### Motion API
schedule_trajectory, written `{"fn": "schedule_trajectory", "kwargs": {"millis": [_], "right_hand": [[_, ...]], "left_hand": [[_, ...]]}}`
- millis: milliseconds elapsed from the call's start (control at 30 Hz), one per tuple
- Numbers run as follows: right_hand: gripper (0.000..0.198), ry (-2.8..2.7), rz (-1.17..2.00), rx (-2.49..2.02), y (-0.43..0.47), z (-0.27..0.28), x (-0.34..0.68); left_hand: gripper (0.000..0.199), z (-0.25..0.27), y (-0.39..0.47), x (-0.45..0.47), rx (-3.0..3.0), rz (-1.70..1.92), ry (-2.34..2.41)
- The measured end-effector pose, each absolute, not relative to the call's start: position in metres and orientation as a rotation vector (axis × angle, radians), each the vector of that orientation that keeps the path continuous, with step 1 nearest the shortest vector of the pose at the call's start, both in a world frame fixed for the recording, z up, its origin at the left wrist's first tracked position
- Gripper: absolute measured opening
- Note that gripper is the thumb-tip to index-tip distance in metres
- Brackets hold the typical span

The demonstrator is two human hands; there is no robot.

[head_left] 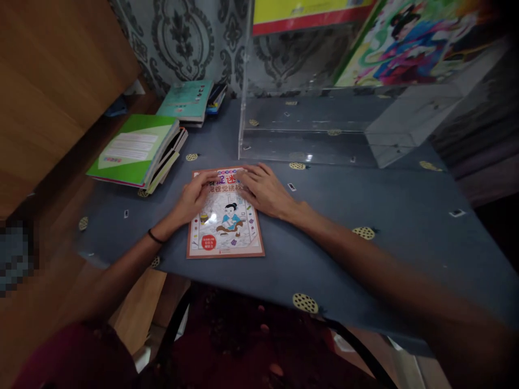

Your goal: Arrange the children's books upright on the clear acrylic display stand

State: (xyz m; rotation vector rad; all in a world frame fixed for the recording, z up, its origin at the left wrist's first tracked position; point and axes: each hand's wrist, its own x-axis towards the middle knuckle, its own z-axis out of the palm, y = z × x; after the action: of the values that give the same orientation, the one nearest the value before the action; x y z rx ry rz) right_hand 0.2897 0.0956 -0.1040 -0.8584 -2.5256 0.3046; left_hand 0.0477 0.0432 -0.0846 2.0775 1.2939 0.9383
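A thin picture book [229,216] with a red-brown border lies flat on the table. Its cover shows a seated figure in blue, with large Chinese characters across the top. My left hand [194,195] rests over the book's upper left side, its fingers stretched toward the title. On the upper right, my right hand [265,189] lies with its fingers extended across the edge of the cover. Both hands are open and hide parts of the title and the book's sides. A dark band circles my left wrist.
A stack of books with a green cover [132,146] sits on the left, with a teal book [186,100] behind it. At the back stands a clear acrylic rack [308,146] holding a colourful book [409,46]. A blue pineapple-patterned cloth [324,194] covers the table.
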Motion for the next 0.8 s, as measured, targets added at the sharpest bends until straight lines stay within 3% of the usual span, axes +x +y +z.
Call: {"fn": "schedule_trajectory", "kwargs": {"millis": [200,500,800], "right_hand": [[0.032,-2.693,0.365,-0.584,0.061,-0.092,0.247],[0.036,-2.763,0.755,0.076,0.009,-0.084,0.22],[0.035,-2.662,1.076,0.009,0.014,-0.08,0.252]], "left_hand": [[0.036,-0.096,0.054,0.037,2.098,0.955,1.277],[0.036,-0.098,0.054,0.036,2.151,0.944,1.263],[0.041,-0.1,0.049,0.04,2.323,0.798,1.375]]}}
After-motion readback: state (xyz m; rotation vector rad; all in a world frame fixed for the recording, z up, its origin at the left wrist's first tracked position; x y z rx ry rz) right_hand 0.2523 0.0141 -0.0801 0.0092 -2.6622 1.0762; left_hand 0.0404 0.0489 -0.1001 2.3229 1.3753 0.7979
